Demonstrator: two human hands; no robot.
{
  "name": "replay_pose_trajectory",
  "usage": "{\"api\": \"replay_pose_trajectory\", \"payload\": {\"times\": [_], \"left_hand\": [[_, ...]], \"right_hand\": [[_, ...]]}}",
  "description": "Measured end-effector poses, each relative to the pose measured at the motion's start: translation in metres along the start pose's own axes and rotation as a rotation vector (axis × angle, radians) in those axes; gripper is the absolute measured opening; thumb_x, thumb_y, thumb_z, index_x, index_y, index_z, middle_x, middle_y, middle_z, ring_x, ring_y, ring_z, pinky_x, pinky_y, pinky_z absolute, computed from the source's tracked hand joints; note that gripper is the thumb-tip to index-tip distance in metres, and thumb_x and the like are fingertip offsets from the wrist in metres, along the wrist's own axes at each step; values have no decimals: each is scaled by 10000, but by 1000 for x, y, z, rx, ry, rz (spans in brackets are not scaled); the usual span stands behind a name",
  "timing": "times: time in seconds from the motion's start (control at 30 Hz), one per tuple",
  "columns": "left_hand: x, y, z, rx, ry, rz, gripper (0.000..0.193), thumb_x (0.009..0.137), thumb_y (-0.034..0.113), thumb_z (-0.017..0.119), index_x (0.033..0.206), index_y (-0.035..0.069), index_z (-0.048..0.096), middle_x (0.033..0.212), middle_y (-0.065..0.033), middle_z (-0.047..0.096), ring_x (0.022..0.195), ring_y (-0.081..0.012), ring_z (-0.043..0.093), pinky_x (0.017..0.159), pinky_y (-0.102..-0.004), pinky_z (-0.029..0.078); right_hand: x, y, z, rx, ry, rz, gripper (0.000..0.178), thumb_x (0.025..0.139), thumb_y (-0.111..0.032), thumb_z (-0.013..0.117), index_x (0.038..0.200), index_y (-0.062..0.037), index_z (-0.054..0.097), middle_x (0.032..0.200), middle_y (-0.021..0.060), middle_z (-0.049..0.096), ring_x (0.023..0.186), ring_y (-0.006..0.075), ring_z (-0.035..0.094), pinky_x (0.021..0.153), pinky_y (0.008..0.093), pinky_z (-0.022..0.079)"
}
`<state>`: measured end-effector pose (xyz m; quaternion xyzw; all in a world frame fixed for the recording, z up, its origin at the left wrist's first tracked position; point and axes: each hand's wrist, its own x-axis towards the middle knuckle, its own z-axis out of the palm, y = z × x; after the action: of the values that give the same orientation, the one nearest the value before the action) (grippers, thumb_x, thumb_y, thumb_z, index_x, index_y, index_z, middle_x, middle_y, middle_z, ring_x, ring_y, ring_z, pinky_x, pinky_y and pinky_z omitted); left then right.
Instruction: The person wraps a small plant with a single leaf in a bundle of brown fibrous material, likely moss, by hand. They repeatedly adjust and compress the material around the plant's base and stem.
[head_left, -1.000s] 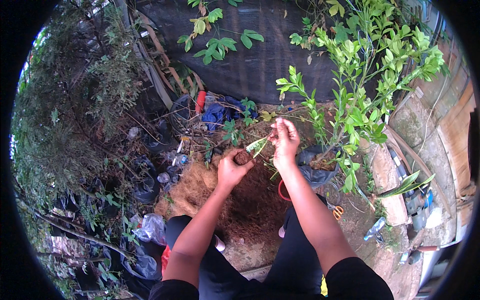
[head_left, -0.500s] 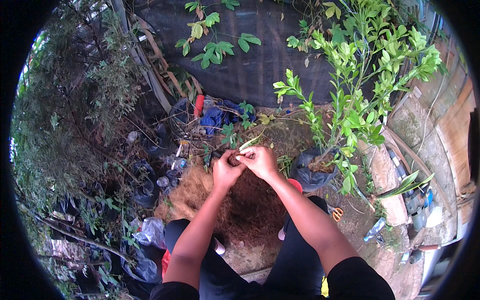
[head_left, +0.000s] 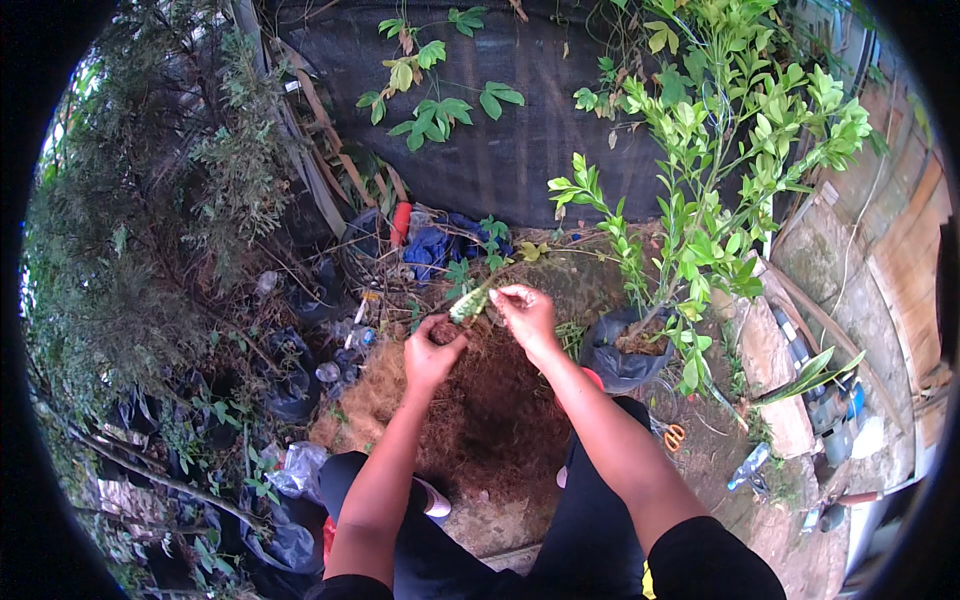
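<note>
My left hand (head_left: 430, 357) is wrapped round a small clump of brown coconut fibre (head_left: 443, 333). A mottled green leaf (head_left: 468, 304), like a snake plant cutting, rises from the clump and tilts toward the upper right. Close to the leaf's right edge is my right hand (head_left: 530, 322), its thumb and fingertips drawn together in a pinch. Whatever lies between those fingertips is too small to make out. Below both hands spreads a heap of dark brown fibre (head_left: 500, 410), with a lighter tan fibre pile (head_left: 368, 400) on its left.
A leafy shrub grows in a black plant bag (head_left: 627, 352) to the right. Orange-handled scissors (head_left: 674, 436) lie on the ground beside my right knee. At left are clear plastic bags (head_left: 300, 468) and dense branches. Dark sheeting (head_left: 500, 130) hangs across the back.
My hands have moved apart, the left one down and to the left with the fibre clump. The leaf now shows its broad side between them.
</note>
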<state>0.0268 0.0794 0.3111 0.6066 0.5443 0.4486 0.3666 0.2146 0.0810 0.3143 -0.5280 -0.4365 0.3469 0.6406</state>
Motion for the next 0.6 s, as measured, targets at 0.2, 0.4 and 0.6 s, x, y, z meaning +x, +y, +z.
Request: {"api": "replay_pose_trajectory", "payload": {"times": [0.2,0.4,0.6], "left_hand": [[10,-31,-51,-500,133,-317,262,829,209,824,977,60,669,877,4,666,779,-122,615,737,-290,494],[-4,-72,-116,-531,275,-364,239,817,189,846,921,82,659,859,22,655,751,-105,610,703,-284,499],[-28,-104,-173,-445,353,-440,344,818,221,850,1063,45,685,927,-6,691,786,-108,630,741,-286,513]], "right_hand": [[2,1,-14,84,-46,390,180,924,-243,756,989,-77,735,867,-19,708,683,37,584,573,227,493],[-13,44,0,-191,-239,543,354,932,-433,707,969,-82,727,841,-2,705,654,63,586,549,234,469],[-18,114,77,-345,-518,820,838,944,-793,254,1067,-111,725,932,14,672,775,146,539,688,369,436]]}}
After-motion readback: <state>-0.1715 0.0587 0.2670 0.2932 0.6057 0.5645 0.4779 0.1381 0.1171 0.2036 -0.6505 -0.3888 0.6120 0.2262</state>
